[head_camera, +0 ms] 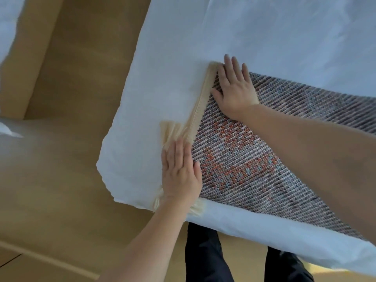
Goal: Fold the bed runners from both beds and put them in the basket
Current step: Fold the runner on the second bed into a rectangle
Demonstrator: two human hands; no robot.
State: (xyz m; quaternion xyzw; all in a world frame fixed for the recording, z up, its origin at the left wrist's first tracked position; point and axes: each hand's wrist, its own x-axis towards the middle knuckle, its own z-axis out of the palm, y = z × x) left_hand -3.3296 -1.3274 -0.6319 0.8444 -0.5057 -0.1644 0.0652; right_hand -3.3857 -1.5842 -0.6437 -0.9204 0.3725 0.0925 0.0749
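Note:
A woven bed runner (240, 165) with grey, red and blue threads and a cream fringe (198, 110) lies across the corner of a white bed (183, 47). My left hand (180, 171) rests flat on the runner's near end, fingers together over the fringe. My right hand (234, 88) presses flat on the far corner of the same end, fingers spread slightly. Neither hand grips the cloth. The runner stretches off to the right under my right forearm. No basket is in view.
A tan wooden floor (61, 159) runs along the left of the bed. A second white bed's edge (8, 27) shows at the far left. My dark trouser legs (205, 257) stand at the bed's near edge.

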